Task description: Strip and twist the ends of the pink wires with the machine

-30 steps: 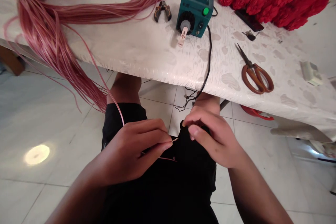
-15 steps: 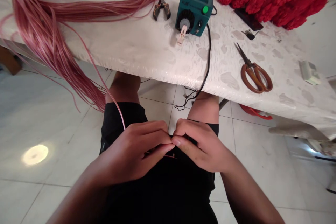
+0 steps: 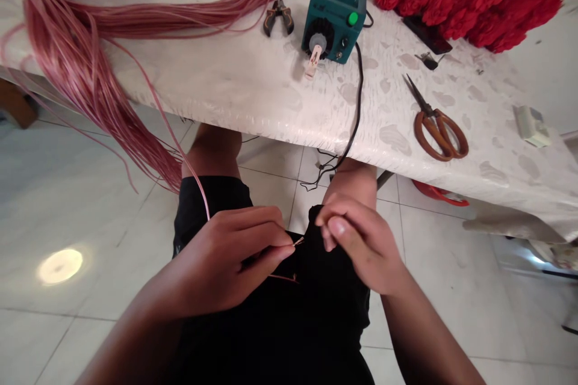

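The left hand (image 3: 235, 258) pinches a thin, shiny pink cord (image 3: 194, 177) between thumb and forefinger, its split tip poking out just past the fingertips over the black cloth shorts (image 3: 289, 331). A second thin pink end (image 3: 284, 278) sticks out below the palm; whether it belongs to the same strand cannot be told. To the right, a gap apart, the right hand (image 3: 361, 243) is curled, thumb near the fingers; whether it grips anything cannot be told.

Both hands work in the open space nearer than the table's near edge, clear of it. From the left hand the cord runs far and left towards a thick bundle of pink cords (image 3: 72, 54), which hangs over that edge. On the patterned white tablecloth (image 3: 244, 90), brown-handled metal scissors (image 3: 428, 113) lie right, inside the edge. Farther off stand a teal box-shaped machine (image 3: 332, 18) and, left of it, black-and-orange pliers (image 3: 279, 17). A black cable (image 3: 360, 90) drops over the edge between machine and scissors.
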`<state>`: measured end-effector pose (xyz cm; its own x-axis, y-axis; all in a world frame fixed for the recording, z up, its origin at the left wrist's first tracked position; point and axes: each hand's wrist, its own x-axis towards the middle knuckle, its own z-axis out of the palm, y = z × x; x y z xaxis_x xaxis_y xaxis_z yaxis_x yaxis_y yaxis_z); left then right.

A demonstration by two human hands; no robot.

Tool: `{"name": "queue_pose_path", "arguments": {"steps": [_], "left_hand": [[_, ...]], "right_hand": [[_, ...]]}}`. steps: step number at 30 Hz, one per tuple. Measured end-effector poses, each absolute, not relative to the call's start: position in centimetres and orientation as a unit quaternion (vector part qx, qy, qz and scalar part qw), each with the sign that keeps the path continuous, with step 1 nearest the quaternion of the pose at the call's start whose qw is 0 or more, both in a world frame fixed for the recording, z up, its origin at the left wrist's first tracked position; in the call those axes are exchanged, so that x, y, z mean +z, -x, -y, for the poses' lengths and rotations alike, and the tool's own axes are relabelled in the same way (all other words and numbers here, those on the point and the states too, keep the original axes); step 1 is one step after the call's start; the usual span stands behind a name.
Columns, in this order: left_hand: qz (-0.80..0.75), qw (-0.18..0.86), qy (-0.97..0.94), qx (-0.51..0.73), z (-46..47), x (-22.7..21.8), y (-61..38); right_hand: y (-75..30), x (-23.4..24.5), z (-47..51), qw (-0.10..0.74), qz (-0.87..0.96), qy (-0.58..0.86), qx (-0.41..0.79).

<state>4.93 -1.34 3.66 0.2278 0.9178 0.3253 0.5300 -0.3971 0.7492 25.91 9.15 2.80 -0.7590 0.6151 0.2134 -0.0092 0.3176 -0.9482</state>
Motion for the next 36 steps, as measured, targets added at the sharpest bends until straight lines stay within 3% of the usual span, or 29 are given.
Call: {"name": "queue_pose_path", "arguments": {"steps": [4, 9, 17, 36], "left_hand": [[-0.485, 0.261, -0.738, 0.389, 1.22, 3.33, -5.09], [-0.482, 0.274, -0.730, 0.400, 1.14, 3.25, -5.31], [-0.494, 0.311, -0.703, 0.407, 1.07, 3.24, -5.42], [-0.452, 0.283, -0.748, 0.394, 0.69, 3.99, -5.57]], "right_hand": [[-25.49, 3.29, -8.30, 0.247, 0.832, 0.154, 0.472], [-25.14, 3.38, -8.06, 0.280, 0.848, 0.131, 0.430], [-25.29, 2.92, -8.37, 0.297, 0.840, 0.127, 0.436], [-25.81, 3.44, -8.28, 0.212, 0.840, 0.131, 0.482]]}}
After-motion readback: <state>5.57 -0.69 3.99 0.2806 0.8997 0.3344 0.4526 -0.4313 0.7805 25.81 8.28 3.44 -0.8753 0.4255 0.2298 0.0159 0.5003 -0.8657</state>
